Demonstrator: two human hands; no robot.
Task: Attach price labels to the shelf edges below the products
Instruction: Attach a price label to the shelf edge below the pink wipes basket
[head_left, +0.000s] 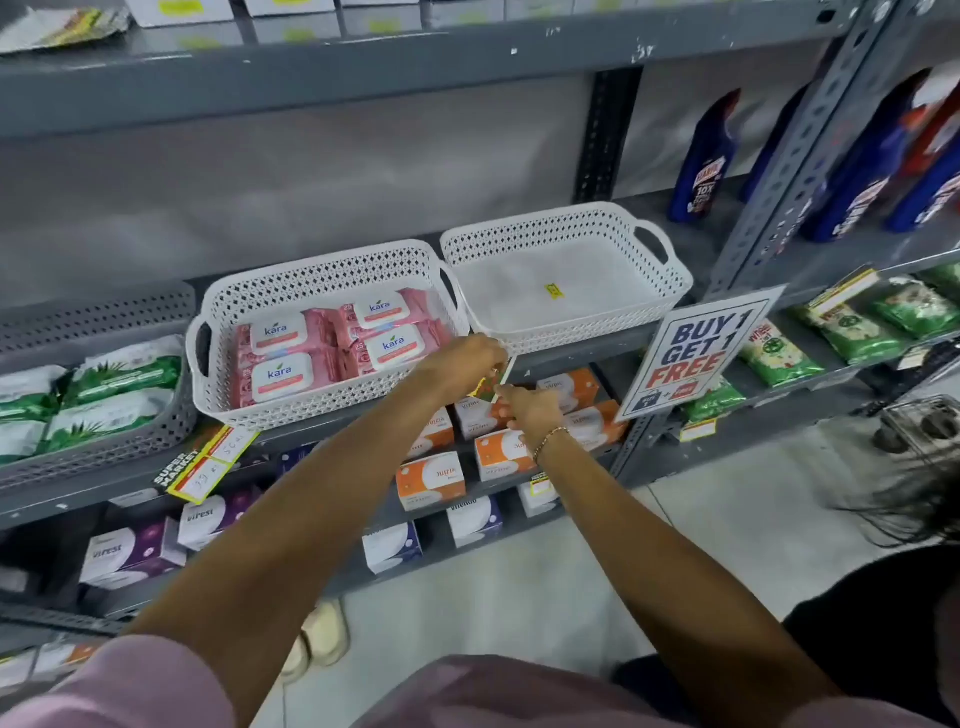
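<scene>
Grey metal shelf edge (566, 356); both hands (462, 364) pinch thin card label (493, 382)

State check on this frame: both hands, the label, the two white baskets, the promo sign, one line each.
Left hand: grip closed on the price label, at the shelf edge.
Right hand: pinching the label from below.
Price label: held between both hands, tilted, not yet flat on the edge.
Left white basket: holds pink wipe packs.
Right white basket: empty apart from a small yellow sticker.
Promo sign: hanging tilted.
</scene>
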